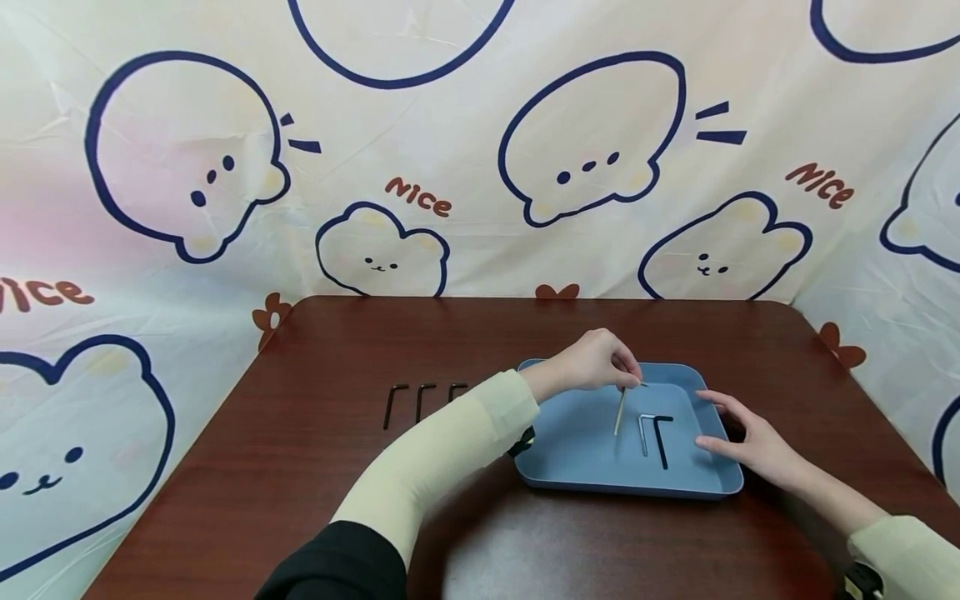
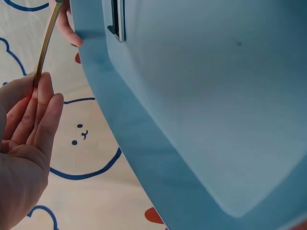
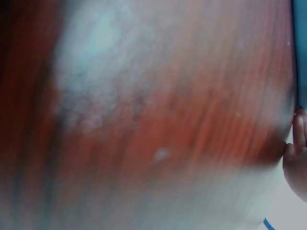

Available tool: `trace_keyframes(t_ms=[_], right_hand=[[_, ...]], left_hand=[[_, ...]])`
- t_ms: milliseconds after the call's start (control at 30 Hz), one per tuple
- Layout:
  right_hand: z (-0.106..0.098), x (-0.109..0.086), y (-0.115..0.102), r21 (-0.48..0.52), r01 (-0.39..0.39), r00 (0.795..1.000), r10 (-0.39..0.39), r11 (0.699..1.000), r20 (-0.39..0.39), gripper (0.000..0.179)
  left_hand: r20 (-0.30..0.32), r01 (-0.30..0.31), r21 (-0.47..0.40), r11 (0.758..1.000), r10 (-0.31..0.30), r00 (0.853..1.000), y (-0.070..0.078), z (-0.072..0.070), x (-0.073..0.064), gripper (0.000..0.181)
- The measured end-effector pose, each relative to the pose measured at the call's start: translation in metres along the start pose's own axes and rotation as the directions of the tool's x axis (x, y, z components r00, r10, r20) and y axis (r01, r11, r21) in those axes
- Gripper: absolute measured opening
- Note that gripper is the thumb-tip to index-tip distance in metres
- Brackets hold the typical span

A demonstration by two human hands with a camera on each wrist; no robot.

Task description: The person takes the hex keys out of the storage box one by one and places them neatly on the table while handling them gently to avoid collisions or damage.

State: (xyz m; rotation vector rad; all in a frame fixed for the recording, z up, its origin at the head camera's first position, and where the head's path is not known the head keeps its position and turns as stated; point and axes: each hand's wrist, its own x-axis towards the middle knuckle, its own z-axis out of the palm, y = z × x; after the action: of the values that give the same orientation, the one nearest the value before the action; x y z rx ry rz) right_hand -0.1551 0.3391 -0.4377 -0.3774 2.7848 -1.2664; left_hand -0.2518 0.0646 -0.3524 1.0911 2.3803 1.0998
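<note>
My left hand pinches a gold-coloured hex key by one end, over the far part of a blue tray. In the left wrist view the gold key stands out from between thumb and fingertips. A silver hex key and a black hex key lie side by side inside the tray. At the tray's right rim is my right hand, thumb and fingers spread and relaxed, holding nothing. Only part of that hand appears at the edge of the right wrist view.
Several black hex keys, among them one at the left, lie in a row on the brown table. My left forearm passes in front of part of the row. Behind the table hangs a patterned cloth.
</note>
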Motion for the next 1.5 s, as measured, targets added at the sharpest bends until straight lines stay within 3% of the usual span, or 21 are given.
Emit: trace_keyframes(t_ms=[800,1167,1500], right_hand=[[-0.001,0.001,0.001,0.002,0.008,1.0,-0.008,1.0,0.003,0.07],[0.001,0.0,0.003,0.002,0.014,1.0,-0.014,1.0,-0.004,0.07],[0.0,-0.001,0.002,0.001,0.016,1.0,-0.016,1.0,-0.008,0.07]], left_hand=[[-0.106,0.068,-0.051,0.996,-0.073,0.992,-0.016,-0.037,-0.026,0.005],[-0.121,0.093,-0.044,0.995,-0.097,0.988,-0.017,-0.044,-0.039,0.004],[-0.128,0.081,-0.029,0.996,-0.084,0.988,-0.022,-0.062,-0.059,0.01]])
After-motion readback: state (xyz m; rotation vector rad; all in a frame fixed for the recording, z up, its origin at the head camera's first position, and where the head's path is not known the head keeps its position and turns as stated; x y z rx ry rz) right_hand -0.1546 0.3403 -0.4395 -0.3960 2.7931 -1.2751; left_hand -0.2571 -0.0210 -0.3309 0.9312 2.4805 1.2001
